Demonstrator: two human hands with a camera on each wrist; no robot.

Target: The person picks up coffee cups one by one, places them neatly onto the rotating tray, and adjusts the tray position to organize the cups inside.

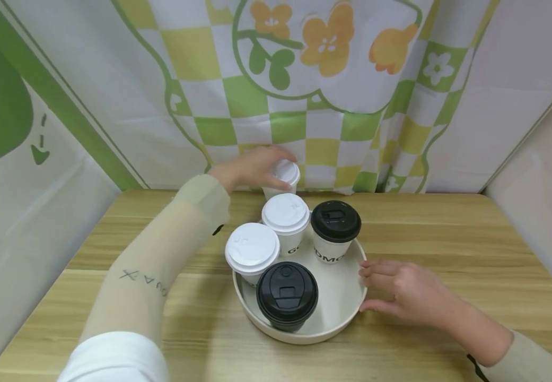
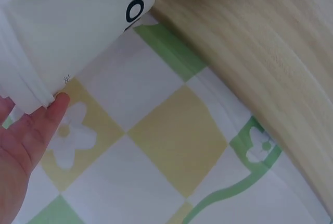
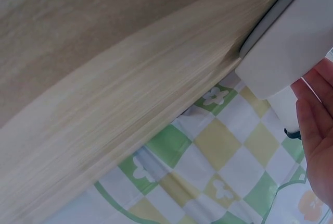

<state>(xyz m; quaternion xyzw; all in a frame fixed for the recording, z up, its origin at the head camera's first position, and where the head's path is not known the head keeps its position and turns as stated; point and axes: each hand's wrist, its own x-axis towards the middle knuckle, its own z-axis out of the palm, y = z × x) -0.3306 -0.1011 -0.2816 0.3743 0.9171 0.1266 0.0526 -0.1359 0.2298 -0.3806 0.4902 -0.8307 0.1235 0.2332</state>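
My left hand [image 1: 255, 168] reaches to the back and grips a white paper cup [image 1: 282, 181] by its white lid, just behind the tray. Black lettering shows on that cup [image 2: 78, 31] in the left wrist view, where fingertips meet the lid's edge. A round cream tray [image 1: 338, 310] carries several lidded cups: two with white lids [image 1: 286, 213], a white cup with a black lid [image 1: 335, 223], and a dark cup with a black lid [image 1: 287, 293]. At the tray's right side, my right hand [image 1: 409, 293] rests extended fingers against the outer wall.
The tray stands on a wooden table [image 1: 428, 228]. Behind the table's far edge hangs a green, yellow and white checked curtain [image 1: 321, 127] with orange flowers. Pale fabric walls [image 1: 32, 207] close in both sides.
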